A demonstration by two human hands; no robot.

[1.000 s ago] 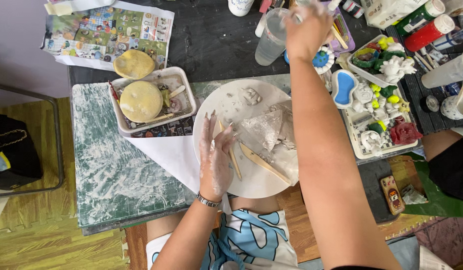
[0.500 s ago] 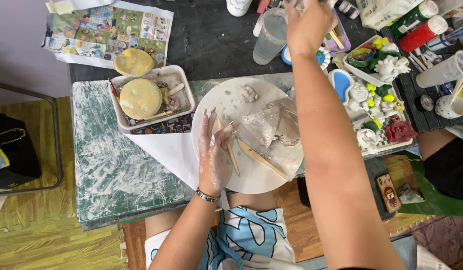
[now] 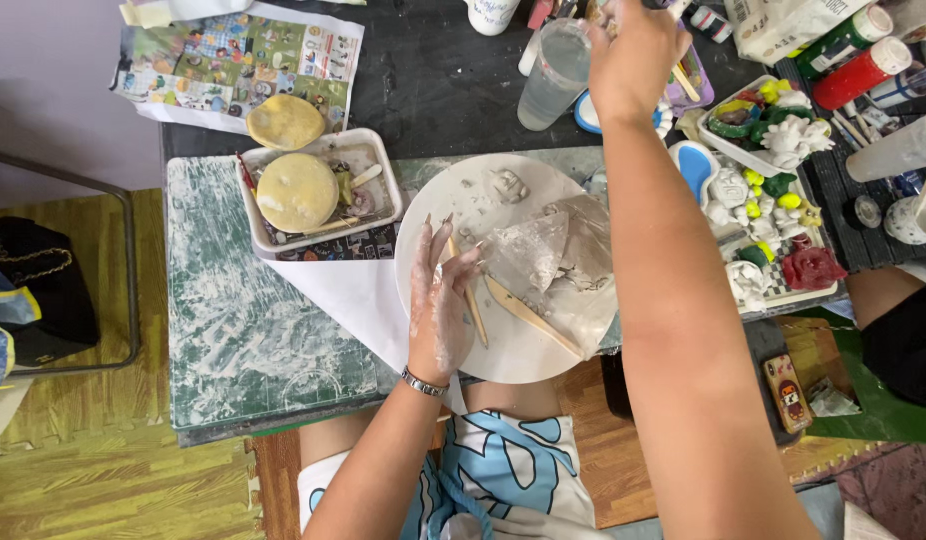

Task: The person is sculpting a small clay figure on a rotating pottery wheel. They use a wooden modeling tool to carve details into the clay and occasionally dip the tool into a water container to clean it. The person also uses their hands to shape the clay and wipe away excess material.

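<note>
My left hand [image 3: 441, 305], smeared with white clay, lies flat with fingers spread on the left side of a round white board [image 3: 528, 358]. A thin wooden stick [image 3: 475, 312] lies at its fingertips, and a flat wooden modelling knife [image 3: 533, 318] lies just right of it. Crumpled clear plastic with grey clay [image 3: 563, 260] covers the board's right half, and a small clay lump [image 3: 505, 185] sits near the far rim. My right hand [image 3: 633, 50] reaches to the table's far edge beside a clear cup of cloudy water [image 3: 556, 75]. Its fingers are curled, and what they hold is hidden.
A white tray [image 3: 378, 160] with a round yellow sponge [image 3: 296, 192] stands left of the board, on a clay-streaked green mat [image 3: 243, 320]. A second sponge [image 3: 286, 122] lies behind it. A tray of painted figurines [image 3: 763, 210], paint bottles [image 3: 863, 72] and cups crowd the right.
My right hand has reached a little farther toward the back of the table. My left hand has stayed flat on the board.
</note>
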